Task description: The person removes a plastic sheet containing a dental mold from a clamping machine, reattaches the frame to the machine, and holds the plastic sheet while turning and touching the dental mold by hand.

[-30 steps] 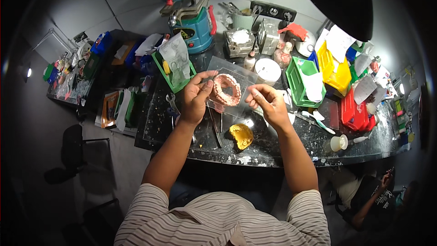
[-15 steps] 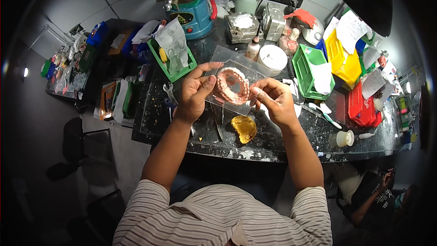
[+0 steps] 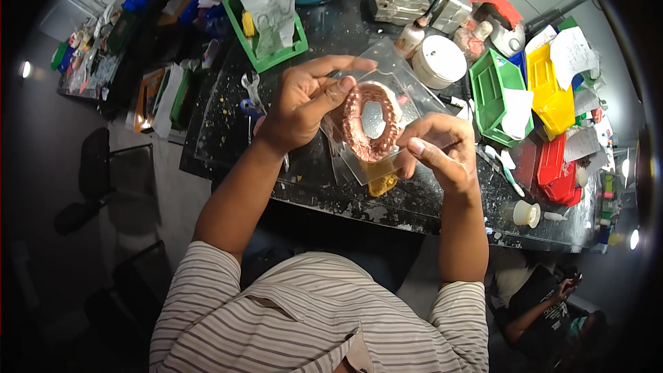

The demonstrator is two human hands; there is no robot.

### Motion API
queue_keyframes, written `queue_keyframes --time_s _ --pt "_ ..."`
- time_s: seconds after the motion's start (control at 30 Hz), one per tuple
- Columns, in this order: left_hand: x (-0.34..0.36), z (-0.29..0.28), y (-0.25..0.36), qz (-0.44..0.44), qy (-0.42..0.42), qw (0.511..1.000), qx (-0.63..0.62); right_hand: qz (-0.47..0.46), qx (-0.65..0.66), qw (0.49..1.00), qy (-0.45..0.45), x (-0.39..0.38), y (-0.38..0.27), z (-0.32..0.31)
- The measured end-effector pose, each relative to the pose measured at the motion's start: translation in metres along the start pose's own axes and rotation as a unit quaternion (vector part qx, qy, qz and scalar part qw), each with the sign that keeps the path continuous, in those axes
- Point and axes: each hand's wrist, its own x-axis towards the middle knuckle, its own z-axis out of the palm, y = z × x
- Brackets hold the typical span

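Observation:
Between my hands is a clear plastic sheet point(image 3: 416, 94) with a pinkish, ring-shaped dental cast point(image 3: 353, 124) in its middle, teeth standing along the rim. My left hand point(image 3: 298, 109) is closed on the sheet's left edge, its thumb on the near face beside the cast. At the right edge, my right hand point(image 3: 447, 155) pinches the sheet between thumb and fingers, close to the cast's lower right. Underneath, partly covered by the sheet, a yellow dental cast point(image 3: 382, 185) lies on the black bench.
Left on the bench point(image 3: 318, 197) are a green tray point(image 3: 282, 57) with papers and a wrench point(image 3: 253, 90). A white round tub point(image 3: 440, 62), metal flasks point(image 3: 399, 0), and green point(image 3: 492, 83), yellow point(image 3: 541, 90) and red point(image 3: 550, 159) bins stand right. A seated person point(image 3: 552, 300) is at lower right.
My view has shifted nearer the bench. The sheet and cast have tilted and now appear larger, hiding more of the yellow cast. Both hands keep their hold on the sheet.

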Motion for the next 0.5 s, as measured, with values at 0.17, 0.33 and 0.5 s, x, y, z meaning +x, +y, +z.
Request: queue_keyframes --time_s 0.17,0.33,0.5 --pt "-0.0033 -0.0026 0.0031 -0.015 -0.010 0.999 0.037 0.029 -0.081 0.996 -0.009 0.0003 -0.0011 -0.0019" --pt "-0.0050 -0.0027 0.0050 0.005 0.000 0.999 0.042 0.049 -0.075 0.996 0.001 0.0009 0.0015 -0.0002" --pt "-0.0048 -0.0026 0.0062 -0.018 0.002 0.999 0.038 0.075 -0.080 0.994 0.002 0.0028 0.0027 -0.0047"
